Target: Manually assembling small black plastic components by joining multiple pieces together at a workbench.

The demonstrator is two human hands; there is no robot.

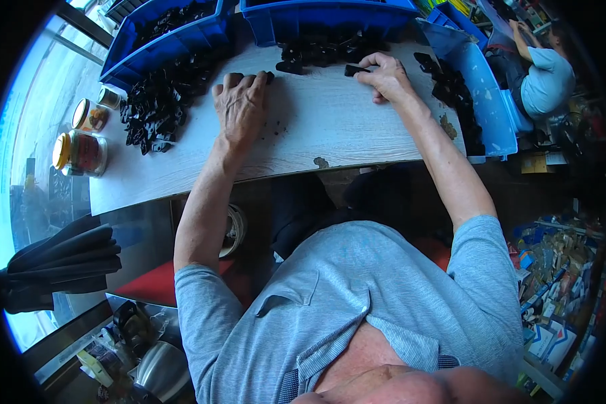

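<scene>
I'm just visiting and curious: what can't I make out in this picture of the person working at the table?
All in the head view:
- Right end of the black part: hidden by the right hand's fingers.
- Most of the black piece at the left hand: covered by its fingers.
- Far side of the middle blue bin: cut off by the top edge.
- Piece count in the left pile: the pieces overlap.

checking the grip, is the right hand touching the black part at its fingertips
Touching. The head view shows the right hand pinching the black part between thumb and index finger.
</scene>
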